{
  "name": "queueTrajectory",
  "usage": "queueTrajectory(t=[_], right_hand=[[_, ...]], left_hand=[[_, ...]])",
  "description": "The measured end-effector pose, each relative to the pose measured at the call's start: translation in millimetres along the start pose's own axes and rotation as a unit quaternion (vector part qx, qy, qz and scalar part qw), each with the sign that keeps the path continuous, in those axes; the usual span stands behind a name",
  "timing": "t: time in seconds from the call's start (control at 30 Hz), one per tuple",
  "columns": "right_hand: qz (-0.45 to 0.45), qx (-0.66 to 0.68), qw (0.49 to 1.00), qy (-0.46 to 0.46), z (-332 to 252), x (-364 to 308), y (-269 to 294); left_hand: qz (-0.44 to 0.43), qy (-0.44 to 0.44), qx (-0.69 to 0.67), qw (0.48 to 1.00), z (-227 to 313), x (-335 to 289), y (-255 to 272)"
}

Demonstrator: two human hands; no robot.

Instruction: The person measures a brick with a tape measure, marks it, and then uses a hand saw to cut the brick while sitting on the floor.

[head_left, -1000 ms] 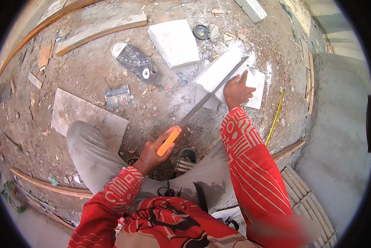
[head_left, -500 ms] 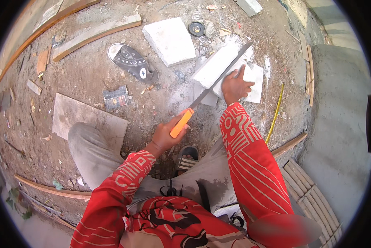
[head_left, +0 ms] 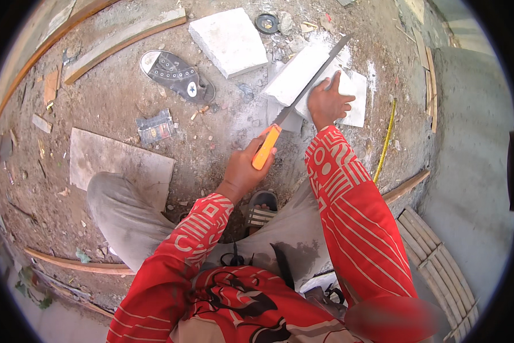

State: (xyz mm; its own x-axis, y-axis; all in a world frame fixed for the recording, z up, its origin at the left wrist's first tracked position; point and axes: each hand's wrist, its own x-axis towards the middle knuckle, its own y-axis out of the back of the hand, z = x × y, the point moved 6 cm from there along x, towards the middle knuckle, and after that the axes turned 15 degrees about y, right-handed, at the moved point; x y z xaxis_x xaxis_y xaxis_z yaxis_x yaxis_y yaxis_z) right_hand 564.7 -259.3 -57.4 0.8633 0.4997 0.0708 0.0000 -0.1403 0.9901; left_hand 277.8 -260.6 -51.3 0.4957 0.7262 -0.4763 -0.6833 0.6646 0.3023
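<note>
My left hand (head_left: pixel 246 171) is wrapped round the orange handle of a handsaw (head_left: pixel 314 83). Its dark, toothed blade slants away to the upper right, along a white lightweight block (head_left: pixel 296 73). A white piece (head_left: pixel 355 102) lies on the blade's right side; whether the two are still joined, I cannot tell. My right hand (head_left: pixel 328 106) presses down on that side, palm down with its fingers spread, close to the blade. White dust covers the ground around the block.
A second white block (head_left: pixel 228 43) lies behind, left of the sawn one. Left of it are a dark canvas shoe (head_left: pixel 177 75) and a wooden beam (head_left: pixel 125 43). A flat board (head_left: pixel 119 163) sits by my left knee. A yellow tape measure (head_left: pixel 386 140) lies right, near a grey wall (head_left: pixel 468 137).
My left hand has pushed the saw forward and a little to the right, so the handle is nearer the block. My right hand stays on the white piece. The view has shifted slightly.
</note>
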Motion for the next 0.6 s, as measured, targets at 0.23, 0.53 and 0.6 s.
queueTrajectory(t=[0.23, 0.53, 0.6], right_hand=[[-0.008, 0.027, 1.000, -0.008, 2, 6, 6], [-0.014, 0.027, 0.999, -0.011, 6, -5, 1], [0.001, 0.023, 1.000, -0.011, 9, 2, 2]], left_hand=[[0.049, -0.125, -0.021, 0.991, -56, -47, 32], [-0.035, 0.032, 0.033, 0.998, 20, 7, 2], [0.028, -0.055, 0.000, 0.998, -4, -45, 24]])
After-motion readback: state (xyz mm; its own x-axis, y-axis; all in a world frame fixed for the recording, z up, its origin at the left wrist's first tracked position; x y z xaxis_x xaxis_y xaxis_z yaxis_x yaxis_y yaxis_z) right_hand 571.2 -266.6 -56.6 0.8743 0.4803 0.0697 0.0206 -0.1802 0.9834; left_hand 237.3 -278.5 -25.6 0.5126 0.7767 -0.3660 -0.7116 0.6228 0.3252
